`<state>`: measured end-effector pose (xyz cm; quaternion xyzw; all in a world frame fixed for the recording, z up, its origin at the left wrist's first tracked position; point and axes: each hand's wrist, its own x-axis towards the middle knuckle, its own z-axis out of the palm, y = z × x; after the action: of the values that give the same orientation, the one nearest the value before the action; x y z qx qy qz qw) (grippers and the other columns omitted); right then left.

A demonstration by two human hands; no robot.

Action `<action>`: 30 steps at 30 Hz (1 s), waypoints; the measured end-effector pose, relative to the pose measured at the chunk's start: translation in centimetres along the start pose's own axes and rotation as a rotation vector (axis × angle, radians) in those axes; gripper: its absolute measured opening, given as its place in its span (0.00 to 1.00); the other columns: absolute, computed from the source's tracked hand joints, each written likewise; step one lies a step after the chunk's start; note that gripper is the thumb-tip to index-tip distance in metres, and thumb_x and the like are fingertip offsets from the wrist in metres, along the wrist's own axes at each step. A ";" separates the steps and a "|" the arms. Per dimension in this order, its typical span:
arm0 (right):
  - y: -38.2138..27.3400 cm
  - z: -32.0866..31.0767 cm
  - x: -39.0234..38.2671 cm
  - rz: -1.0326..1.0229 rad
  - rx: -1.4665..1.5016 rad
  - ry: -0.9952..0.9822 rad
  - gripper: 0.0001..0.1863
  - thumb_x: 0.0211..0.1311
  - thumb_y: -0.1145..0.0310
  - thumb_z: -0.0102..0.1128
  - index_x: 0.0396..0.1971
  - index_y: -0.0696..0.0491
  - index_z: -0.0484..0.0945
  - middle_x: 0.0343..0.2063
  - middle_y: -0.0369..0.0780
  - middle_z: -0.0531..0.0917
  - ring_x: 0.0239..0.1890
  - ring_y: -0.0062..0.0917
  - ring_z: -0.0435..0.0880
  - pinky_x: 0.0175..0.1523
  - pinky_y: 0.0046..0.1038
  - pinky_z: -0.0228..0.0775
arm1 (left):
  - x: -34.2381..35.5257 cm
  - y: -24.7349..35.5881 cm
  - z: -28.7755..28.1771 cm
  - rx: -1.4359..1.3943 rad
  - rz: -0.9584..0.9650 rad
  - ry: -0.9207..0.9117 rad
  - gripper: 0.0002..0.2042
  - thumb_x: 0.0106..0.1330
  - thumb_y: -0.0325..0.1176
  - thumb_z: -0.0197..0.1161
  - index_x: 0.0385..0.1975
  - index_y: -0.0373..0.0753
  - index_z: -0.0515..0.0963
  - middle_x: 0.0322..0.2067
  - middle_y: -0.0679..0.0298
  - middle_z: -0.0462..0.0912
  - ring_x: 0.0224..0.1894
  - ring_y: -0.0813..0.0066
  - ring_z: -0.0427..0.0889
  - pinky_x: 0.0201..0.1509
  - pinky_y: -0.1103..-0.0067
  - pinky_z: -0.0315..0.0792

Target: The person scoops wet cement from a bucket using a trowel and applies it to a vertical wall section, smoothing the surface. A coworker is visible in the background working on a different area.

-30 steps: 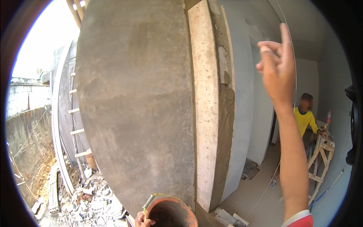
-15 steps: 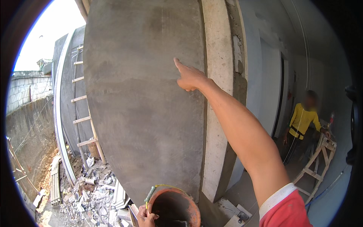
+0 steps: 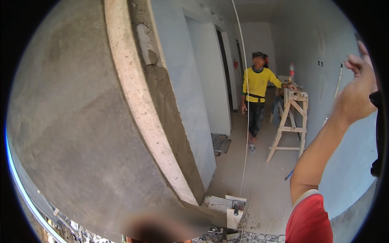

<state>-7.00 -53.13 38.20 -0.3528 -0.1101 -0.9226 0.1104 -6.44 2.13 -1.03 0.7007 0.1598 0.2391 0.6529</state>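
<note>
My right hand (image 3: 354,91) is raised at the far right, index finger stretched up, the others partly curled, with nothing visible in it; a dark shape at the rim cuts across its edge. To the left stand a grey plastered wall (image 3: 71,121) and a pale vertical strip (image 3: 137,113) with rougher mortar beside it. A blurred patch (image 3: 166,227) covers the bottom centre, with a little orange showing beneath it; I cannot make out my left hand there.
A co-worker in a yellow top (image 3: 257,83) stands in the corridor, one hand on a wooden trestle (image 3: 291,128) near a bottle (image 3: 291,71). A measuring-tape-like line (image 3: 244,48) hangs from above. Boards (image 3: 235,218) and rubble (image 3: 216,235) lie at the threshold.
My view has swung right toward the corridor. My right hand has moved from pointing across the plastered wall to the far right. The bucket and my left hand are no longer clear.
</note>
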 end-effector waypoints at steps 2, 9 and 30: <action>0.6 0.3 -3.8 -0.140 -0.010 -0.188 0.25 0.72 0.70 0.53 0.65 0.64 0.68 0.47 0.49 0.84 0.30 0.21 0.83 0.39 0.22 0.78 | -0.2 0.7 0.6 0.094 0.019 -0.010 0.32 0.54 0.28 0.56 0.65 0.30 0.74 0.57 0.53 0.77 0.53 0.60 0.76 0.59 0.71 0.72; 10.2 4.1 -7.1 -0.555 -0.232 -0.482 0.39 0.67 0.68 0.50 0.77 0.54 0.51 0.39 0.47 0.84 0.23 0.25 0.79 0.33 0.31 0.75 | 0.4 0.8 1.6 -0.059 0.044 -0.048 0.28 0.55 0.28 0.57 0.60 0.32 0.76 0.43 0.56 0.79 0.37 0.70 0.76 0.40 0.75 0.73; -1.6 -42.9 -41.0 1.211 -0.782 -1.854 0.41 0.61 0.67 0.58 0.75 0.51 0.55 0.44 0.51 0.82 0.45 0.45 0.84 0.51 0.45 0.76 | 0.6 1.6 1.4 -0.026 -0.027 0.004 0.28 0.55 0.31 0.59 0.60 0.34 0.75 0.40 0.60 0.81 0.29 0.77 0.73 0.31 0.81 0.68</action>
<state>-4.56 -58.52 -20.83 -0.8944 0.3282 -0.0805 0.2931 -5.29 1.13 0.63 0.6896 0.1675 0.2335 0.6648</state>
